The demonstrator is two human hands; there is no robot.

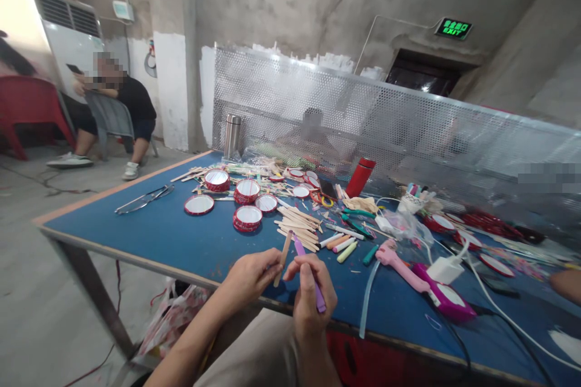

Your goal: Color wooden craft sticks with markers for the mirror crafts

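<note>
My left hand (251,276) pinches a flat wooden craft stick (284,256) that stands nearly upright over the near edge of the blue table (172,236). My right hand (310,293) is wrapped round a purple marker (310,274), its tip touching the stick. Both hands hover just above the table's front edge, close together. A pile of loose wooden sticks (299,225) lies just beyond them, beside several coloured markers (344,245).
Red-rimmed round lids (247,217) lie in a group at centre. A pink glue gun (399,263), a white charger (445,268) with cables, scissors (144,198), a steel flask (232,135) and a red bottle (360,176) are there too. A perforated metal screen (385,121) backs the table. A person sits at far left on a chair (109,118).
</note>
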